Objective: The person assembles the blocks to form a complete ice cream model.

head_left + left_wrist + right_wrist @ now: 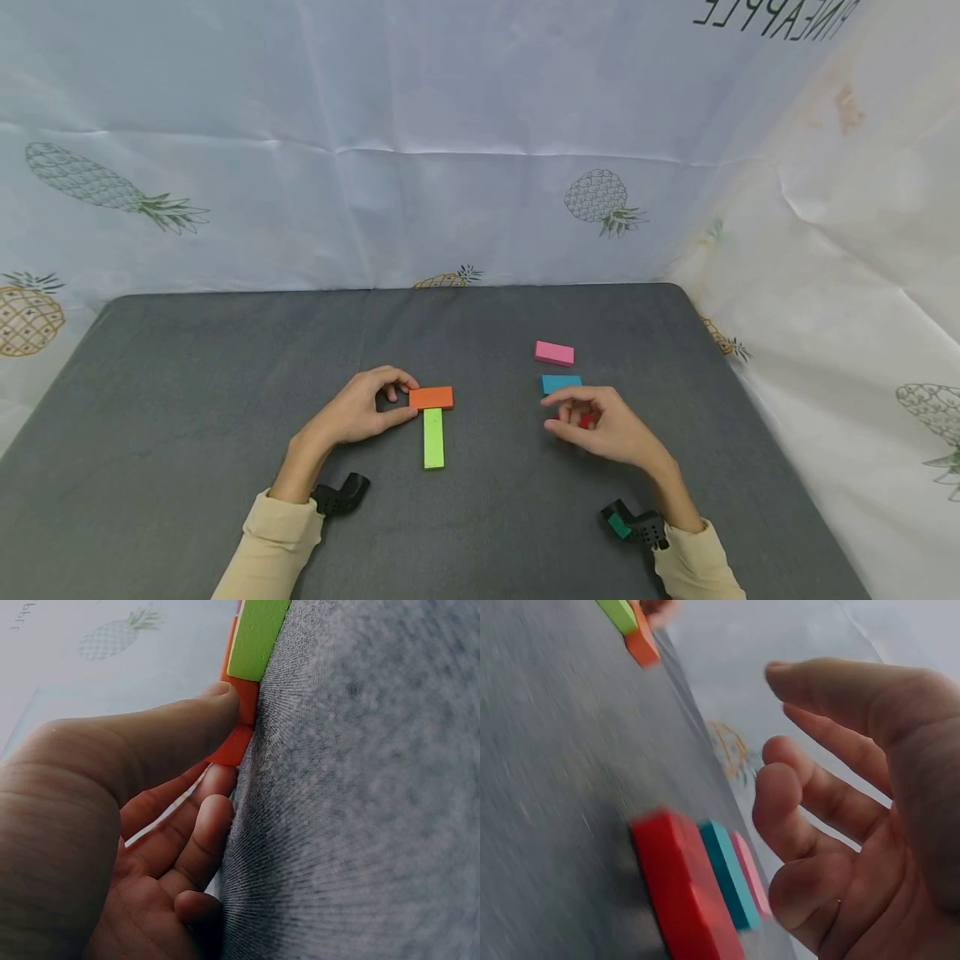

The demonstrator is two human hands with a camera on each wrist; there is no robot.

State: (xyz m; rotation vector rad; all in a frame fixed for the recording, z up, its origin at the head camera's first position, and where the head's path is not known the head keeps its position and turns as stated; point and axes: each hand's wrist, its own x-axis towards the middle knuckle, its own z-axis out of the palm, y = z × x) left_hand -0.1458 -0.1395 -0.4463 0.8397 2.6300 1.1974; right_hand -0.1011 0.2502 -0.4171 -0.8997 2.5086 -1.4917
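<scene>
An orange block (431, 398) lies crosswise against the top end of a lime green block (433, 438), making a T on the dark cloth. My left hand (375, 406) pinches the left end of the orange one, thumb (180, 727) on the near side and a finger at the far side. To the right, my right hand (600, 421) hovers over a red block (682, 889), partly hiding it in the head view. Its fingers are loosely bent, thumb apart, with nothing between them. Just beyond the red block is a blue block (560, 384).
A pink block (554, 353) lies behind the blue one. Dark grey cloth covers the table (187, 400). A white curtain (465, 100) printed with pineapples hangs behind and at the right. Each wrist wears a black camera mount (341, 495).
</scene>
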